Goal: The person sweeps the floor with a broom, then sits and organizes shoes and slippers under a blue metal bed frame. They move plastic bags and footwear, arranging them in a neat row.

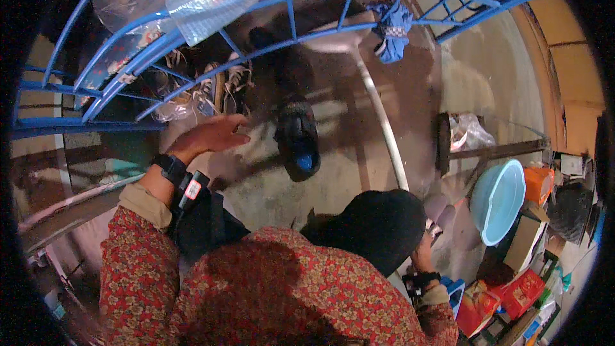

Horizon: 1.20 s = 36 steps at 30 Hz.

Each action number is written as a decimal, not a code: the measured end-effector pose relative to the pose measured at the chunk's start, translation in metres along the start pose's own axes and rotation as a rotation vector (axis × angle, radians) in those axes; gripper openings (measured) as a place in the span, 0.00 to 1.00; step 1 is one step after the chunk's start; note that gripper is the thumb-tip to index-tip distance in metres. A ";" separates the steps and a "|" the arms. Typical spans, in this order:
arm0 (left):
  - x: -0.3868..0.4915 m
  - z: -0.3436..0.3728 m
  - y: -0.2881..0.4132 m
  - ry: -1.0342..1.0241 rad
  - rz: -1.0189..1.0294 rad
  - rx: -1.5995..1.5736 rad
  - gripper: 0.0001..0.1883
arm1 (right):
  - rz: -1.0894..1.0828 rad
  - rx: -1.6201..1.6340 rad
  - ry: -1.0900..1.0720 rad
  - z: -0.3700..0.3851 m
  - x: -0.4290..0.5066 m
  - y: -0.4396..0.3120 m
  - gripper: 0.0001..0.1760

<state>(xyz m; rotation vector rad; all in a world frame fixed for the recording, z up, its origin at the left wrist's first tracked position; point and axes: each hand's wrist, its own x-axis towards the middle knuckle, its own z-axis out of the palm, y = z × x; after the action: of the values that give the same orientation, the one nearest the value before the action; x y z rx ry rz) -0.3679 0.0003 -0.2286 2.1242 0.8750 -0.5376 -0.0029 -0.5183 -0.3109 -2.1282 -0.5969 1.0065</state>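
Note:
My left hand reaches forward over the floor, fingers apart with nothing between them, and a dark watch is on its wrist. It is nearest to several laced shoes under a blue metal frame. A black shoe with blue inside lies to the right of the hand. My right hand is low beside my dark-trousered knee, partly hidden by it. A long white pole with a wide pale head runs under the frame and passes behind the knee towards this hand; the grip is hidden.
A clear plastic bag hangs over the frame, with a blue cloth further right. On the right stand a light-blue basin, an orange box and red packages. Purplish slippers are near my right knee.

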 end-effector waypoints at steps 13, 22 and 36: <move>-0.007 0.002 -0.007 0.074 0.047 -0.036 0.23 | 0.061 -0.417 -0.141 0.087 0.120 -0.122 0.24; 0.002 0.003 -0.006 -0.008 0.016 0.015 0.25 | -0.024 -0.011 -0.006 0.014 -0.007 -0.036 0.20; -0.007 -0.002 -0.056 -0.104 0.066 -0.074 0.27 | -0.259 -0.741 0.133 0.074 0.153 -0.078 0.20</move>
<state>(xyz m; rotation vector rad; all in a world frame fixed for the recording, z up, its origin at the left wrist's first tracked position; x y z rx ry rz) -0.4138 0.0254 -0.2506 2.0325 0.7527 -0.5673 0.0200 -0.3387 -0.3590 -2.6146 -1.2889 0.5292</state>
